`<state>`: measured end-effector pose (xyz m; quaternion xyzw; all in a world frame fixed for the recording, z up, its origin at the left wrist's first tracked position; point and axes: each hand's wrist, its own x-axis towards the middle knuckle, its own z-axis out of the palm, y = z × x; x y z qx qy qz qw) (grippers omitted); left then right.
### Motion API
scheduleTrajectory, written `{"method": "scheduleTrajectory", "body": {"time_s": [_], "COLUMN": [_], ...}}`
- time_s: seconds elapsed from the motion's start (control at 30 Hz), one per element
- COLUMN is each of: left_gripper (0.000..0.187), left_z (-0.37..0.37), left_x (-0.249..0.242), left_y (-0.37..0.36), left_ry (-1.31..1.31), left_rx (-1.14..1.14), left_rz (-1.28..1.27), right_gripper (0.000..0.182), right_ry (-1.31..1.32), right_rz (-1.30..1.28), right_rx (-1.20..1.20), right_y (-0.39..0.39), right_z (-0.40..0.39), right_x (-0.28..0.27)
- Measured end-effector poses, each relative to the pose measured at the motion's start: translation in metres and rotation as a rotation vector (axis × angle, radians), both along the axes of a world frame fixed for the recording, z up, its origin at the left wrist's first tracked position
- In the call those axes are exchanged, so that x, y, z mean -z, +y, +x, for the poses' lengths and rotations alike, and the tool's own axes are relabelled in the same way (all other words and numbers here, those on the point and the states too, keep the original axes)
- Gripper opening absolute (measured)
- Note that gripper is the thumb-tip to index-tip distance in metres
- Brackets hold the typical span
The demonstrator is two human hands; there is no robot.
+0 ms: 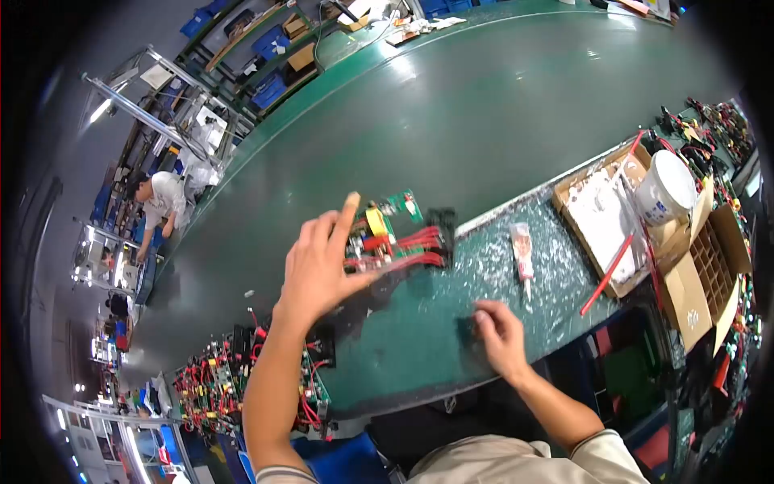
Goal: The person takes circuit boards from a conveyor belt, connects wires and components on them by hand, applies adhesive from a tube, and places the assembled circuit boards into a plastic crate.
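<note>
My left hand (pixel 320 262) grips the near-left edge of a green circuit board (pixel 407 205), thumb on one side and fingers on the other. Red wires (pixel 421 237) run across the board to a black part (pixel 443 227) at its right end. The hand covers part of the board. To the right, my right hand (pixel 501 337) is loosely curled over the green worktop (pixel 403 347), with nothing visible in its fingers. Beyond it lies a white tube with a nozzle (pixel 522 252), its tip pointing toward me, on a part of the worktop smeared with white.
Many wired circuit boards (pixel 218 375) crowd the left. At right are a cardboard tray with white material (pixel 601 214), a white bucket (pixel 667 187) and a divided carton (pixel 709 274). A person (pixel 165 198) works across at far left; shelves with blue bins (pixel 270 89) stand behind.
</note>
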<state>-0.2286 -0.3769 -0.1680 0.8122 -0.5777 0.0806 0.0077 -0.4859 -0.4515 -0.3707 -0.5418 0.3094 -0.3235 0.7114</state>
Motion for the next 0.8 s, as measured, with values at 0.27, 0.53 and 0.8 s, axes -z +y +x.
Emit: {"method": "scheduleTrajectory", "body": {"time_s": [0.27,0.53,0.8], "left_gripper": [0.114,0.098,0.064], "left_z": [-0.109,-0.155,-0.163], "left_x": [0.066,0.096,0.117], "left_y": [0.097,0.138,0.155], "left_ry": [0.237,0.41,0.776], "left_rx": [-0.041,-0.276,-0.264], "left_rz": [0.08,-0.219,-0.482], "right_gripper": [0.024,0.024,0.037], "right_ry": [-0.008,0.119,0.415], "right_rz": [-0.032,-0.109,-0.445], "right_rx": [0.069,-0.106,-0.287], "right_y": [-0.007,0.009,-0.009], "right_z": [-0.034,-0.035,-0.014], "right_x": [-0.021,-0.028,-0.034]}}
